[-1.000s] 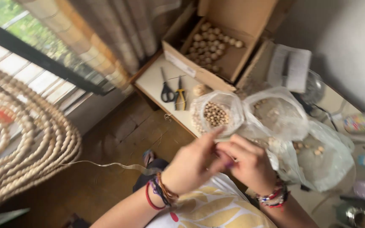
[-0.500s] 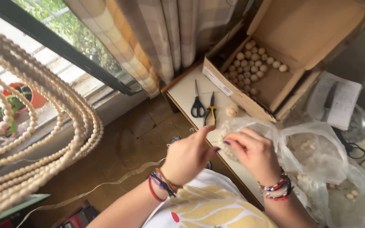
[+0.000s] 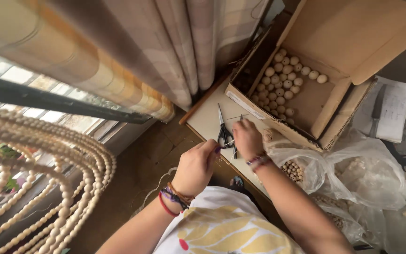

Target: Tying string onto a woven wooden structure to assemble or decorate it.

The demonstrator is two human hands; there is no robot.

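My left hand (image 3: 197, 165) is closed, its fingertips pinching a thin pale cord (image 3: 227, 142). The cord runs a short way to my right hand (image 3: 247, 136), which is curled over the edge of the small pale table (image 3: 207, 117) and grips the cord's other end. Black-handled scissors (image 3: 223, 133) lie on the table just left of my right hand. A dark tool handle (image 3: 235, 151) pokes out under that hand. Both wrists wear bead and thread bracelets.
An open cardboard box (image 3: 334, 110) with several wooden beads (image 3: 283, 80) stands behind the hands. Clear plastic bags of beads (image 3: 301, 171) lie to the right, papers (image 3: 393, 110) beyond them. Strands of strung beads (image 3: 48, 188) hang at the left, a curtain (image 3: 165, 61) above.
The view has swung down and left. My right hand moved from the plastic bag to the table beside the scissors; my left hand followed, keeping the cord pinched.
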